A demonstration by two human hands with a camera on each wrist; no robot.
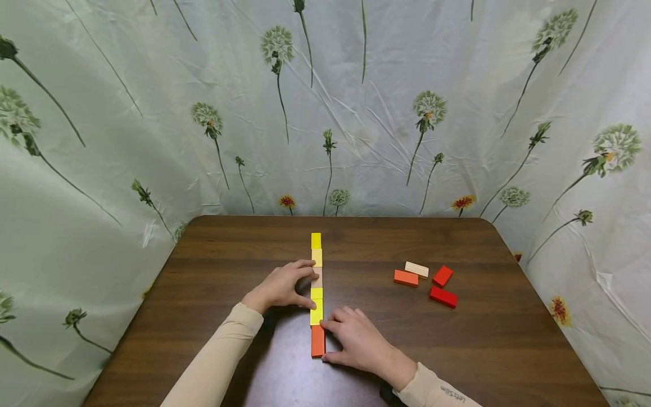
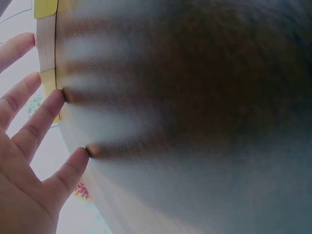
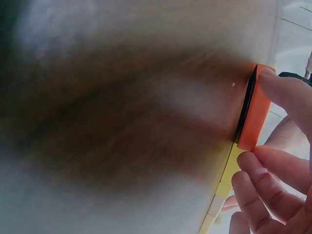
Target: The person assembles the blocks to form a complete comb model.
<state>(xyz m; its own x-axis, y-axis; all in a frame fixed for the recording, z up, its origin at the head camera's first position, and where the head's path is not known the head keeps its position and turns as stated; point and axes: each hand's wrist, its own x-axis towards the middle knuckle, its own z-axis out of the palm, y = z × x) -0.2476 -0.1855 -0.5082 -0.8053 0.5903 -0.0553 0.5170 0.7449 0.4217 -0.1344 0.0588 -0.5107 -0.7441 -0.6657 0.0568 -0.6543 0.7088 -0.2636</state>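
Note:
A straight row of small rectangular blocks runs away from me along the table. At its near end is an orange block (image 1: 317,342), which my right hand (image 1: 361,342) pinches lengthwise, thumb at the near end and index finger at the far end. Past it come yellow blocks (image 1: 316,311), a plain wood block (image 1: 317,277), a pale yellow block (image 1: 317,255) and a bright yellow block (image 1: 316,241). My left hand (image 1: 285,285) lies along the row's left side. Its spread fingers (image 2: 44,114) have their tips at the blocks and the tabletop.
Off to the right on the dark wooden table (image 1: 229,249) lie loose blocks: a pale wood block (image 1: 417,269), an orange block (image 1: 406,277), and two red blocks, one smaller (image 1: 442,276) and one larger (image 1: 443,297). A flowered curtain (image 1: 366,113) hangs behind the table.

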